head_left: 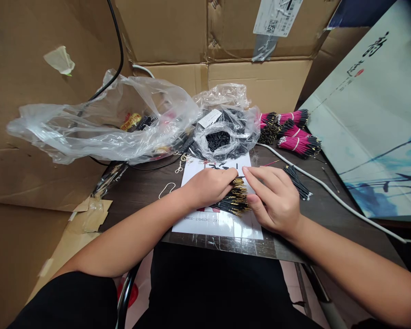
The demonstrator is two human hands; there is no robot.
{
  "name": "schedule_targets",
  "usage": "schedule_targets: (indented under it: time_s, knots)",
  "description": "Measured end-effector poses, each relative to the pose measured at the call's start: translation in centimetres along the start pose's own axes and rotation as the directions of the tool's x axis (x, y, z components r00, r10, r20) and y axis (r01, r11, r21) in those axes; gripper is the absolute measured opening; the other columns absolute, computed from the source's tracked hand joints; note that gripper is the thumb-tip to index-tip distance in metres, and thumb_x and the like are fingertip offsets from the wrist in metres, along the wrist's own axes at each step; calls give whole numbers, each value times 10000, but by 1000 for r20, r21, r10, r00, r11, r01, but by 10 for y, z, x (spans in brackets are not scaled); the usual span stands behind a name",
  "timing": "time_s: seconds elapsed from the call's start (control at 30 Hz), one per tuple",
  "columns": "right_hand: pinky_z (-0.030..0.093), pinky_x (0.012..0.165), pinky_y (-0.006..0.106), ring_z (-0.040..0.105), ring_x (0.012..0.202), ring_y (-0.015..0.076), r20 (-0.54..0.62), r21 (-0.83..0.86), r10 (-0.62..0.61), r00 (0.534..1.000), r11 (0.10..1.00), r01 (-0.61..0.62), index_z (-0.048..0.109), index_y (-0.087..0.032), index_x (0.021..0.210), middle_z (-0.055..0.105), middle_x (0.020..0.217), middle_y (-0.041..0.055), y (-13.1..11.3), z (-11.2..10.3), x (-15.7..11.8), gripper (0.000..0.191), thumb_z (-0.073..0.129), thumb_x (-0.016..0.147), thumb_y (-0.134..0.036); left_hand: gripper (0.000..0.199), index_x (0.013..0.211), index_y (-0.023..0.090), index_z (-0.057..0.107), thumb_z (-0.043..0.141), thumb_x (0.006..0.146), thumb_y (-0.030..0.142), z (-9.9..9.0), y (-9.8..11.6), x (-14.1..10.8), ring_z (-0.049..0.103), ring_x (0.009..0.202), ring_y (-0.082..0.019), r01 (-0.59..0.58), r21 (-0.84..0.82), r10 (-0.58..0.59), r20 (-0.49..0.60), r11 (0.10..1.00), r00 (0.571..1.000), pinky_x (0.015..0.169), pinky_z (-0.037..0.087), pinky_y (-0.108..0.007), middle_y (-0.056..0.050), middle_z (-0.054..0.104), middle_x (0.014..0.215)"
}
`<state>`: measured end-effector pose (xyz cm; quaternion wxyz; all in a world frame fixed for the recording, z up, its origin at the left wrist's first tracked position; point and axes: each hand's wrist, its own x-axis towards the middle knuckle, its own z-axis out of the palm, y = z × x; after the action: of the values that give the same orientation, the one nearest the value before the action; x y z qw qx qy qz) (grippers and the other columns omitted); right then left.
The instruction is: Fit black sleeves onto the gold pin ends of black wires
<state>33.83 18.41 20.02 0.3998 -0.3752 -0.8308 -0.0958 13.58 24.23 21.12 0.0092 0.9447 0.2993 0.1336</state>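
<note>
A bundle of thin black wires with gold-coloured tips (235, 197) lies over a printed white sheet (219, 227) near the table's front edge. My left hand (212, 185) is closed at the upper left side of this bundle, gripping black wires; its palm side is hidden. Just right of the gold tips is my right hand (277, 196), its index finger and thumb apart. The index fingertip comes close to my left fingertips, and I see nothing held between finger and thumb. Several short black sleeves (222, 165) lie on the sheet beyond my hands.
Behind the sheet stands an open plastic bag of black sleeves (218, 140). Pink wire bundles (294, 132) are stacked at right, near another black wire bundle (297, 183) and a white cable (329, 189). A large clear bag (123, 137) spreads at left. Cardboard walls (171, 32) surround the table.
</note>
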Motion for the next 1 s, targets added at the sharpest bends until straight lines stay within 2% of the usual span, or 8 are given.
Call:
schedule_targets:
  time_s: [0.23, 0.4, 0.53, 0.63, 0.73, 0.87, 1.0]
  knots:
    - [483, 1004, 455, 517, 1121, 268, 23, -105, -51, 998, 993, 53, 466, -155, 1386, 630, 1212, 94, -3, 0, 0, 668, 676, 760, -249, 181, 1002, 138, 529, 389, 904, 200, -3, -1, 0, 669, 767, -195, -3, -53, 4, 17, 999, 1000, 621, 463, -282, -55, 682, 848]
    - [456, 1038, 489, 514, 1102, 263, 56, -131, -6, 998, 991, 13, 421, -203, 1419, 639, 1187, 70, -2, 0, 0, 655, 633, 799, -235, 186, 1003, 134, 541, 399, 907, 207, -3, -1, 0, 659, 746, -196, 7, -84, -4, 30, 996, 1000, 619, 444, -279, -60, 680, 831]
    - [457, 1039, 486, 518, 1066, 243, 4, -85, -12, 1000, 996, 12, 470, -205, 1385, 655, 1149, 64, 0, 1, 1, 649, 659, 765, -178, 196, 1022, 123, 549, 416, 898, 198, -8, 3, 2, 635, 746, -192, 30, -187, -17, 71, 982, 997, 649, 441, -279, -69, 672, 831]
    - [470, 1017, 471, 542, 1004, 207, -58, 33, 31, 998, 999, -29, 547, -234, 1312, 679, 1071, 43, 1, 1, 2, 581, 656, 752, -126, 213, 1006, 121, 564, 413, 938, 254, -14, 8, 4, 584, 674, -146, 24, -397, 25, 118, 918, 993, 644, 424, -249, -47, 651, 782]
    - [460, 1014, 473, 575, 930, 174, -77, 169, 122, 989, 980, -108, 640, -265, 1164, 690, 955, 13, 3, 2, 4, 432, 646, 762, -108, 278, 864, 130, 569, 411, 966, 335, -19, 11, 6, 495, 586, -96, 25, -585, 71, 141, 810, 987, 598, 373, -216, 4, 568, 660]
    - [458, 1002, 470, 613, 872, 160, -84, 298, 189, 978, 942, -157, 677, -256, 970, 688, 866, -3, 8, 4, 6, 234, 651, 773, -131, 324, 773, 139, 525, 425, 962, 383, -21, 12, 6, 425, 575, -74, 74, -710, 99, 200, 701, 975, 586, 336, -207, 35, 482, 624]
    - [482, 964, 448, 631, 825, 153, -93, 394, 199, 976, 907, -147, 654, -243, 979, 690, 852, -1, 9, 6, 6, 235, 656, 770, -135, 336, 776, 140, 524, 422, 958, 403, -22, 12, 5, 437, 603, -76, 125, -776, 117, 248, 619, 962, 600, 345, -210, 29, 506, 657]
